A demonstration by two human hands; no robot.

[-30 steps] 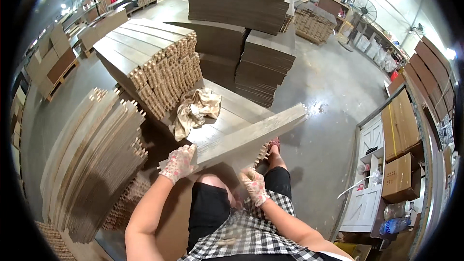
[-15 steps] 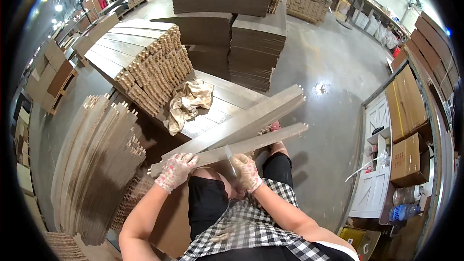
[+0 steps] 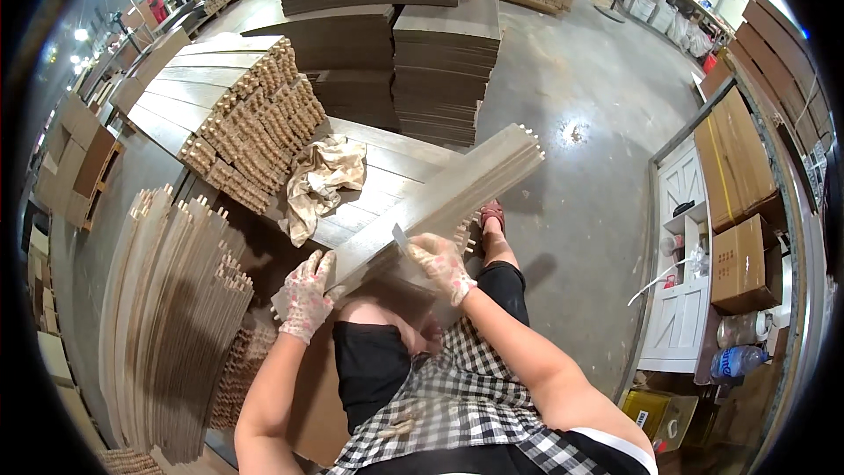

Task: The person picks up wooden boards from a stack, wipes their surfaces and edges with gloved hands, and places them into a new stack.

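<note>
A small bundle of long grey-brown wooden boards (image 3: 440, 189), with dowel pegs at its far end, slants from my lap across the table edge. My left hand (image 3: 308, 296), in a patterned glove, is closed round the near end of a board there. In my gloved right hand (image 3: 442, 268) I pinch a thin flat blade (image 3: 400, 237), its tip at the near edge of the boards. A crumpled beige cloth (image 3: 323, 183) lies on the flat boards just beyond my left hand.
A tall stack of pegged boards (image 3: 215, 105) rises behind the cloth. More pegged boards (image 3: 167, 325) stand on edge at my left. Large dark panel stacks (image 3: 444, 79) are farther ahead. At the right are a shelf with cardboard boxes (image 3: 740, 277) and a plastic bottle (image 3: 737, 361).
The single board that lay apart from the bundle has come up against it. My right hand with the blade has moved up and slightly left. The whole view has shifted a little.
</note>
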